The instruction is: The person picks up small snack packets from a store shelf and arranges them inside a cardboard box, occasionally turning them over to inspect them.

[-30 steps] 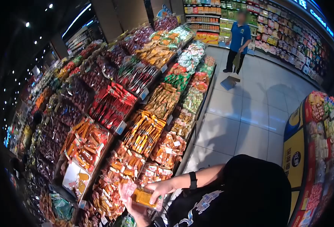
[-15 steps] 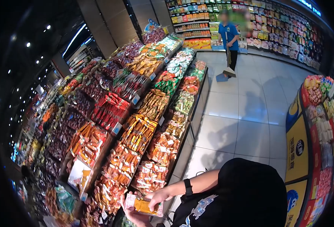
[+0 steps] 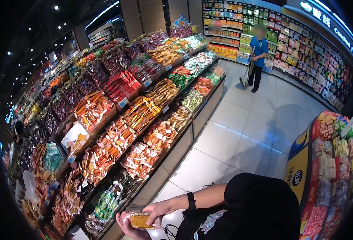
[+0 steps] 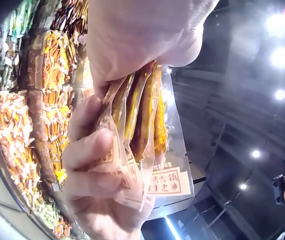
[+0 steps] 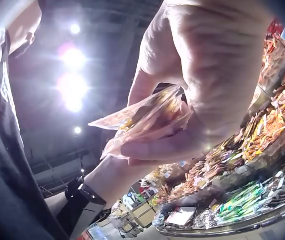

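Note:
Several clear snack packets with flat yellow-brown pieces inside [image 3: 139, 221] are held together low in the head view. My left hand [image 3: 129, 230] grips them from the left and below. From the right, my right hand [image 3: 156, 209] holds the same packets, its thumb over the top. In the left wrist view, the packets [image 4: 142, 115] show edge-on as a layered stack, with fingers curled against their side and pale printed labels at the lower ends. Folded packet ends [image 5: 147, 122] stick out from the hand in the right wrist view.
A tiered display of wrapped snacks [image 3: 148, 138] runs along my left. Ahead on the tiled floor [image 3: 240, 120], a person in a blue shirt [image 3: 259, 50] holds a long-handled dustpan [image 3: 243, 83]. Another candy display [image 3: 324, 176] stands at the right, and stocked shelves [image 3: 304, 52] line the back.
My head view has shifted, bringing more of the display's near end into sight. Both hands keep holding the packets. The person ahead has turned, and the dustpan has swung to the left of their legs.

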Tool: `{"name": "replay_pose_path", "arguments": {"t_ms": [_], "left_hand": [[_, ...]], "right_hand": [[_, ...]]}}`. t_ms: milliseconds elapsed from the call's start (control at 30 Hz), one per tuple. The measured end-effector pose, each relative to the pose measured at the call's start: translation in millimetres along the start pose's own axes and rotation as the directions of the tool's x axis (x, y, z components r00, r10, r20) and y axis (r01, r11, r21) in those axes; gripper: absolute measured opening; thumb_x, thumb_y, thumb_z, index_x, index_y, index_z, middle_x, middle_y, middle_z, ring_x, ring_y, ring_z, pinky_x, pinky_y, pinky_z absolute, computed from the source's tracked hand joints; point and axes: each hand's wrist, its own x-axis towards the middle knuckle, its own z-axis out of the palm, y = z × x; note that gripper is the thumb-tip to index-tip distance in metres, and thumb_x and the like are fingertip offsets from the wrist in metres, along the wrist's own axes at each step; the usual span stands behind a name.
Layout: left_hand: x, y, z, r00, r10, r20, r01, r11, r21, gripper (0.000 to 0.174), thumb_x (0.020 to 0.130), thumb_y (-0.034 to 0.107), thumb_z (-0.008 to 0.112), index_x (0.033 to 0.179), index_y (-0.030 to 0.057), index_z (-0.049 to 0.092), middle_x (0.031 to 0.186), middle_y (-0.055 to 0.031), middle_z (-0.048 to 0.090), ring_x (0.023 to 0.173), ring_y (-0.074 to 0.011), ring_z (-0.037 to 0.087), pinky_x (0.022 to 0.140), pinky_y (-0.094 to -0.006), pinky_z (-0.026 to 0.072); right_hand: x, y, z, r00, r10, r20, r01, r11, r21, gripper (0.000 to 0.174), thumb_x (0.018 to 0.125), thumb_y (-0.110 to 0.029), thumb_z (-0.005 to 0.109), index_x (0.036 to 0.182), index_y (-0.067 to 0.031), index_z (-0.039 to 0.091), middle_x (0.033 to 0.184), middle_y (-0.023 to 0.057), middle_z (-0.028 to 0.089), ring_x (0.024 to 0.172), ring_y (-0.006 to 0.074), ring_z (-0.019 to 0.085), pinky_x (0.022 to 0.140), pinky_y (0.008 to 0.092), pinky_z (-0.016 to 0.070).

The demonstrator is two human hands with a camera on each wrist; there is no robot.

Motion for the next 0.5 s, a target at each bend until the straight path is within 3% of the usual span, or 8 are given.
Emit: {"name": "replay_pose_path", "arguments": {"t_ms": [100, 133, 233, 267, 367, 400, 500], "left_hand": [[-18, 4, 7, 0.993, 0.100, -0.066, -0.098, 0.995, 0.031, 0.025, 0.089, 0.020, 0.055, 0.099, -0.0033, 0.058, 0.085, -0.0139, 0.063, 0.079, -0.0248, 0.063, 0.074, -0.0360, 0.0562], [-22, 0, 7, 0.992, 0.104, -0.066, -0.105, 0.994, -0.002, 0.036, 0.089, 0.019, 0.055, 0.116, -0.0047, 0.051, 0.095, -0.0155, 0.064, 0.081, -0.0258, 0.064, 0.076, -0.0368, 0.0566], [-33, -19, 20, 0.971, 0.199, -0.130, -0.202, 0.979, -0.015, 0.058, 0.089, 0.026, 0.051, 0.144, 0.0088, 0.041, 0.130, -0.0141, 0.056, 0.115, -0.0269, 0.058, 0.100, -0.0427, 0.0473], [-42, -24, 29, 0.968, 0.229, -0.099, -0.232, 0.973, -0.017, 0.048, 0.092, 0.021, 0.051, 0.136, 0.0027, 0.048, 0.135, -0.0129, 0.050, 0.119, -0.0256, 0.055, 0.101, -0.0423, 0.0459], [-67, -34, 77, 0.950, 0.314, -0.010, -0.311, 0.945, 0.099, 0.055, 0.089, 0.018, 0.051, 0.139, -0.0001, 0.039, 0.124, -0.0139, 0.057, 0.112, -0.0269, 0.058, 0.100, -0.0413, 0.0462], [-77, -40, 93, 0.946, 0.326, -0.002, -0.322, 0.937, 0.132, 0.054, 0.089, 0.018, 0.051, 0.138, 0.0001, 0.040, 0.123, -0.0148, 0.056, 0.111, -0.0271, 0.058, 0.101, -0.0416, 0.0460], [-115, -61, 139, 0.950, 0.278, 0.139, -0.292, 0.953, 0.087, 0.055, 0.093, 0.029, 0.053, 0.137, -0.0028, 0.045, 0.132, -0.0133, 0.049, 0.121, -0.0274, 0.053, 0.103, -0.0428, 0.0431]], "right_hand": [[-20, 13, 12, 0.989, -0.060, -0.132, 0.081, 0.983, 0.162, 0.046, 0.085, -0.024, 0.078, 0.119, -0.0023, 0.055, 0.095, 0.0070, 0.065, 0.081, 0.0162, 0.068, 0.068, 0.0318, 0.0579], [-28, 15, 14, 0.984, -0.061, -0.165, 0.094, 0.975, 0.201, 0.044, 0.086, -0.025, 0.077, 0.117, -0.0034, 0.056, 0.095, 0.0057, 0.065, 0.081, 0.0156, 0.068, 0.068, 0.0313, 0.0575], [-57, 26, 18, 0.964, -0.061, -0.261, 0.147, 0.935, 0.324, 0.035, 0.088, -0.028, 0.076, 0.111, -0.0067, 0.060, 0.092, 0.0019, 0.066, 0.079, 0.0137, 0.067, 0.069, 0.0301, 0.0566], [-58, 39, 11, 0.962, -0.074, -0.262, 0.181, 0.893, 0.413, 0.033, 0.089, -0.027, 0.075, 0.112, -0.0078, 0.061, 0.094, 0.0020, 0.067, 0.081, 0.0151, 0.068, 0.072, 0.0296, 0.0571], [-98, 42, 18, 0.917, -0.269, -0.294, 0.382, 0.805, 0.455, 0.032, 0.089, -0.024, 0.075, 0.112, -0.0057, 0.062, 0.098, 0.0047, 0.070, 0.084, 0.0171, 0.070, 0.075, 0.0304, 0.0583], [-109, 45, 15, 0.894, -0.271, -0.358, 0.423, 0.774, 0.471, 0.033, 0.089, -0.021, 0.075, 0.113, -0.0031, 0.062, 0.103, 0.0076, 0.071, 0.089, 0.0190, 0.071, 0.080, 0.0318, 0.0591], [-161, 57, -2, 0.862, -0.281, -0.423, 0.469, 0.759, 0.452, 0.032, 0.089, -0.018, 0.074, 0.114, -0.0013, 0.062, 0.105, 0.0085, 0.071, 0.090, 0.0193, 0.071, 0.081, 0.0336, 0.0595]]}}
